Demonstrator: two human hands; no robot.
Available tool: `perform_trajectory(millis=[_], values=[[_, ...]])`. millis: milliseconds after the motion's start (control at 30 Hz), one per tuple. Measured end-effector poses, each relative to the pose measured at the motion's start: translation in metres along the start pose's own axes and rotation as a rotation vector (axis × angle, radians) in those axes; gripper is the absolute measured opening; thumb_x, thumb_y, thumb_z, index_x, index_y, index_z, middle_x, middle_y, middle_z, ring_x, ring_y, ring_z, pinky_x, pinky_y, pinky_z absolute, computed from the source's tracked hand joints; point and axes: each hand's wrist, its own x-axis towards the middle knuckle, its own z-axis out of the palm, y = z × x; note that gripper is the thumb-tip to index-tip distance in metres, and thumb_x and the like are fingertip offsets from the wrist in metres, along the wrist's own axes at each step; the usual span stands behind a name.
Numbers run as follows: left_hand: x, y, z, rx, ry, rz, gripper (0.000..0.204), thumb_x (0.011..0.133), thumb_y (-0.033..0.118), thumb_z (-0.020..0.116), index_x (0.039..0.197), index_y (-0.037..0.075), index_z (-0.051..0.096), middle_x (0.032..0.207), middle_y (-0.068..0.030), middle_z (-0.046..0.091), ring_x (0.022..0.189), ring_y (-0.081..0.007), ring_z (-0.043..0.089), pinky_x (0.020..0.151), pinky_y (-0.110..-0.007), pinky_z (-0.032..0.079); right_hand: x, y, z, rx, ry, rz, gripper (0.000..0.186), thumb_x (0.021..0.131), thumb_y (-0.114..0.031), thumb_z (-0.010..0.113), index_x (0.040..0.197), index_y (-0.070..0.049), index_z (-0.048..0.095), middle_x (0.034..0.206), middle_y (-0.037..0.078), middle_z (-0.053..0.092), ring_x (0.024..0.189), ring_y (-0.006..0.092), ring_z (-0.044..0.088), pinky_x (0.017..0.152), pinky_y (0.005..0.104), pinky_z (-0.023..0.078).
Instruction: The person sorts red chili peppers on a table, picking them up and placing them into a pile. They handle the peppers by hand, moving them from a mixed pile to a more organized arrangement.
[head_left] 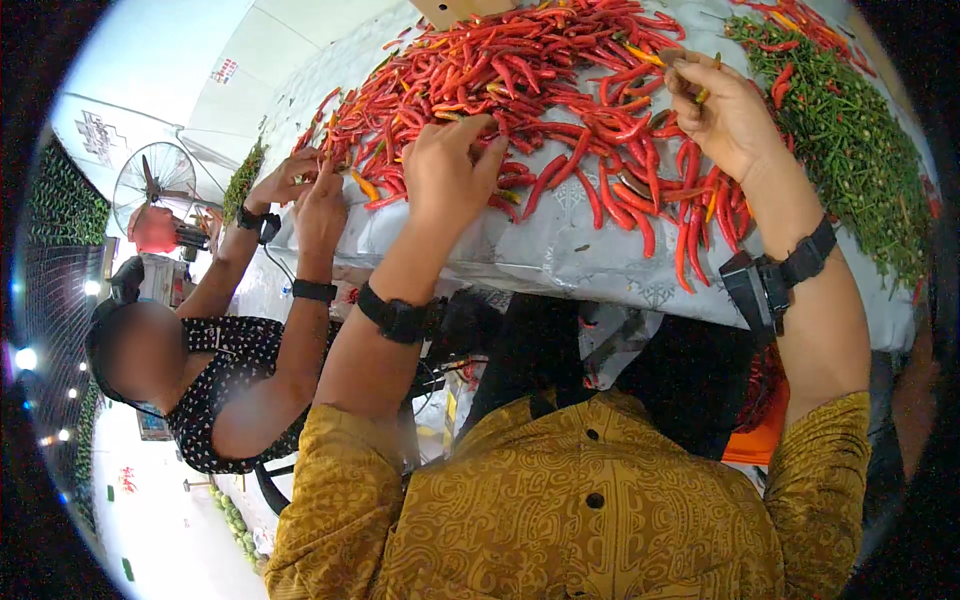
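Observation:
A broad heap of red chillies point(520, 70) lies on the table, with some orange and dark ones among them. My left hand point(448, 172) reaches over the heap's near edge, its back turned up. Its thumb stands apart from the bent forefinger; the other fingertips are partly hidden, and nothing shows in its grasp. Farther right, my right hand point(728, 112) is raised above the chillies with its fingers curled. A small yellowish-green stem point(703, 96) pokes out between those fingers. To the right of that hand spreads a pile of green chilli stems point(850, 140).
A co-worker's two hands point(305, 190) work at the heap's left end, close to my left arm. A patterned pale cloth point(590, 255) covers the table. At the far edge stands a cardboard box point(460, 12). A fan point(155, 185) is beyond the co-worker.

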Motion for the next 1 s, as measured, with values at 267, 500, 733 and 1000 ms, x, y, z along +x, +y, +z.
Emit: perform_trajectory(millis=[267,500,733,1000], values=[[0.013,-0.013,0.018,0.16,0.128,0.217,0.027,0.072,0.024,0.071,0.096,0.013,0.071,0.098,-0.0045,0.064,0.097,-0.0262,0.058,0.081,-0.044,0.046,-0.003,-0.003,0.003,-0.012,0.009,-0.002,0.022,0.09,-0.012,0.057,0.11,-0.002,0.06,0.081,0.002,0.061,0.055,0.0054,0.045,0.047,0.0172,0.034],[0.011,-0.035,0.011,0.087,0.119,0.229,0.026,0.069,0.011,0.064,0.095,0.01,0.071,0.097,-0.0055,0.064,0.089,-0.0252,0.062,0.077,-0.041,0.048,-0.007,-0.007,0.006,-0.034,-0.009,-0.005,0.021,0.09,-0.013,0.058,0.109,-0.003,0.06,0.081,0.002,0.06,0.056,0.0053,0.046,0.047,0.0166,0.034],[0.01,-0.052,-0.004,0.219,0.147,0.171,0.024,0.07,0.006,0.063,0.093,0.009,0.071,0.096,-0.005,0.064,0.09,-0.0251,0.062,0.079,-0.04,0.048,-0.008,-0.006,0.008,-0.051,0.023,-0.004,0.021,0.09,-0.013,0.058,0.109,-0.003,0.06,0.08,0.001,0.06,0.055,0.0049,0.045,0.047,0.0169,0.032],[0.01,-0.04,0.013,0.111,0.045,0.204,0.027,0.073,0.022,0.072,0.097,0.01,0.072,0.108,-0.0057,0.061,0.101,-0.0271,0.057,0.088,-0.042,0.045,-0.008,-0.005,0.006,-0.07,0.023,-0.012,0.021,0.09,-0.012,0.057,0.109,-0.003,0.059,0.079,0.0,0.059,0.055,0.0047,0.044,0.046,0.0176,0.032]])
